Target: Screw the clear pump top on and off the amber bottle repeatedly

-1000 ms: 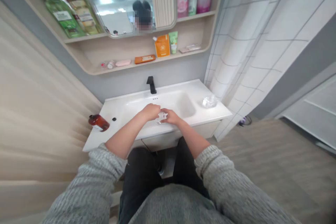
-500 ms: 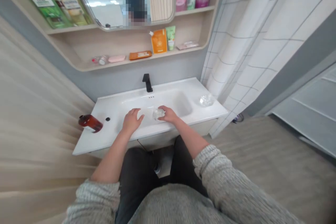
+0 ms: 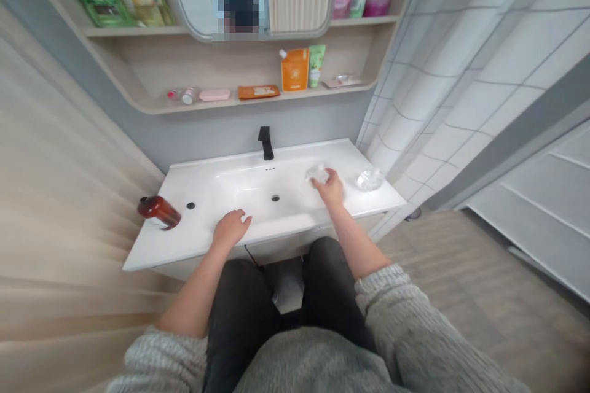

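Note:
My right hand [image 3: 330,189] is closed around a small clear, glass-like container [image 3: 316,173] above the right side of the white sink [image 3: 258,212]. The container's exact kind is blurred. My left hand [image 3: 232,227] rests by the sink's front left edge, empty, with its fingers loosely bent and the thumb apart. Another clear, faceted glass-like piece [image 3: 369,180] sits on the counter to the right of my right hand. At the left end stands a brown bottle [image 3: 160,212] with a black top.
A black faucet [image 3: 266,143] rises behind the basin, whose drain [image 3: 275,198] shows. Above, the shelf [image 3: 221,107] bears an orange pouch [image 3: 295,70], a green tube [image 3: 316,66], a pink soap box [image 3: 214,94] and a flat orange packet [image 3: 259,92]. A curtain hangs at left.
My right hand has carried the clear container rightward and away from my left hand, uncovering the drain. My left hand has lowered slightly toward the front edge. The view has shifted a little.

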`<state>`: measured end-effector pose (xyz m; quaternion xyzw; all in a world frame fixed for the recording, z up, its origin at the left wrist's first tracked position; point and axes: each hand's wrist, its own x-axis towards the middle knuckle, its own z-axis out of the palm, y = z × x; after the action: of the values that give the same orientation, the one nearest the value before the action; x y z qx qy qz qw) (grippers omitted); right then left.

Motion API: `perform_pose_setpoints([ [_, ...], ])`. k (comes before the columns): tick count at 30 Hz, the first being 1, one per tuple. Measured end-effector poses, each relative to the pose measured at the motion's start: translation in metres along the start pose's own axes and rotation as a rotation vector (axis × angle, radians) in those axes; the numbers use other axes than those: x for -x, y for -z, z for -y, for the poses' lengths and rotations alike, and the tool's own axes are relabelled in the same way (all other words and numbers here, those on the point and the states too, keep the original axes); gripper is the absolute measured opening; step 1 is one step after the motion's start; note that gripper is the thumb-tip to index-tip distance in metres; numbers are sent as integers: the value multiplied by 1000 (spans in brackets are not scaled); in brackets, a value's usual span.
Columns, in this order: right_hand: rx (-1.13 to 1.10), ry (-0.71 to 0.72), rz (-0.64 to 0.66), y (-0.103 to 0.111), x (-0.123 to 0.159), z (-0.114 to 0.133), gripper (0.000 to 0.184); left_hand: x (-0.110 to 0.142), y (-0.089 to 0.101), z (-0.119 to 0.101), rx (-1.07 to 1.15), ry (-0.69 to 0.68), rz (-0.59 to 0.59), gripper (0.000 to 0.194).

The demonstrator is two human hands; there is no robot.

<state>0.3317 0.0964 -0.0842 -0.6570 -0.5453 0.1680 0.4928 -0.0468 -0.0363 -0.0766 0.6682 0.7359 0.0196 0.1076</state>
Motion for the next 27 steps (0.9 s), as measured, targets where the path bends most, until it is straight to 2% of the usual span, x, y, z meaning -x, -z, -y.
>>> perform_pose_setpoints([
  [3, 67, -67, -133, 17, -37, -11, 80, 0, 1, 0, -6, 7, 29, 48],
  [6, 91, -130, -227, 25, -69, -19, 82, 1, 2, -1, 3, 1, 27, 49],
  [12, 86, -229, -265, 19, -102, -39, 84, -1, -2, 0, 36, 22, 24, 49],
  [16, 70, -277, -226, 15, -113, -45, 86, -4, -4, 0, 50, 32, 37, 48],
  [21, 77, -262, -185, 15, -121, -38, 100, -5, -4, 1, 43, 49, 43, 46],
  [24, 127, -188, -193, 14, -112, -25, 108, -4, -5, 1, 54, 58, 36, 46],
  [27, 172, -13, -210, 10, -83, -4, 105, -4, -6, 0, 52, 52, 24, 45],
])
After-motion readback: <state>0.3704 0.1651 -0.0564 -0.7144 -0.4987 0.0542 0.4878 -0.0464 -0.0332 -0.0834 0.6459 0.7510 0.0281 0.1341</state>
